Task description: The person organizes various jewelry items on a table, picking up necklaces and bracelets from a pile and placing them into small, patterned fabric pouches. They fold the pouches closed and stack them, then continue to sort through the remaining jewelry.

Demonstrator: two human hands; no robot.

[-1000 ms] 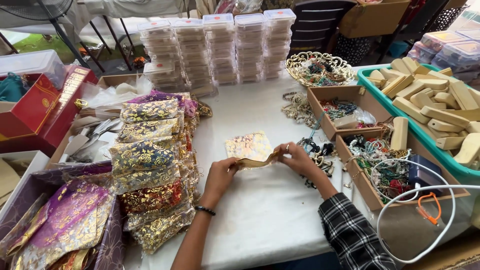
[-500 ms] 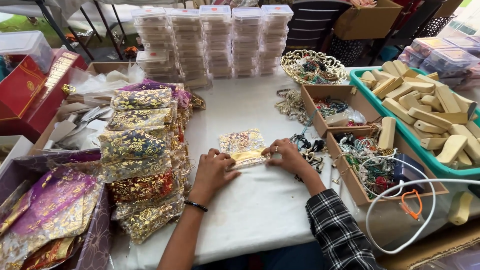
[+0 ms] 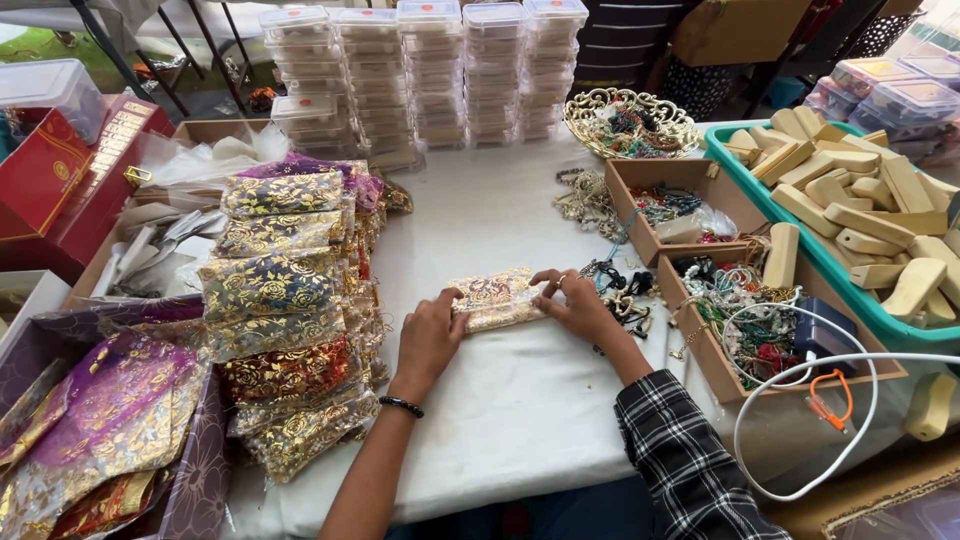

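Right now both hands press on a small gold-patterned pouch (image 3: pixel 495 298) lying flat on the white tablecloth (image 3: pixel 500 400) near the table's middle. The left hand (image 3: pixel 430 335) lies palm down with its fingers resting on the pouch's left end, and the right hand (image 3: pixel 578 305) covers the right end with fingers spread; neither hand is closed around it, they only hold it down against the cloth. To the left, a stack of similar gold-flowered pouches (image 3: pixel 285 300) sits in overlapping rows, well apart from the hands. Just beside the right hand stand cardboard boxes of beaded jewellery (image 3: pixel 740 320), and a teal tray of pale wooden pieces (image 3: pixel 860 210) lies further right. Stacks of clear plastic containers (image 3: pixel 430 75) line the far edge.
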